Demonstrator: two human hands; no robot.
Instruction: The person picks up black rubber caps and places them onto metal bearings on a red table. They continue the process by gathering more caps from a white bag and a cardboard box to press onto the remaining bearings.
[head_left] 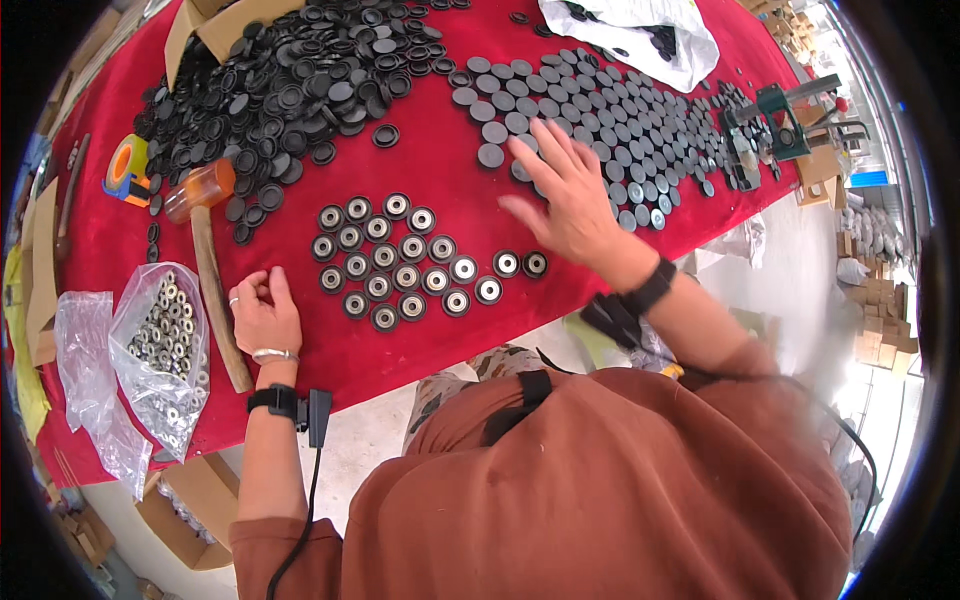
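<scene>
My right hand (575, 200) is open, fingers spread, at the near left edge of many flat grey round caps (620, 130) laid close together on the red cloth. Nothing shows in its grasp. My left hand (266, 318) rests on the cloth with its fingers curled inward; what they hold, if anything, is hidden. Right of it sits a group of black round caps with metal bearings (383, 257) in their middles. Two more such caps (520, 264) lie to the group's right. Left of that hand lies a mallet (215, 260) with an amber head and wooden handle.
Loose black caps (290, 90) form a large heap at the far left, by a cardboard box (225, 30). A clear bag of bearings (165, 345) and a tape roll (127, 170) lie left. A green hand press (782, 120) stands right, a white bag (670, 35) at the back.
</scene>
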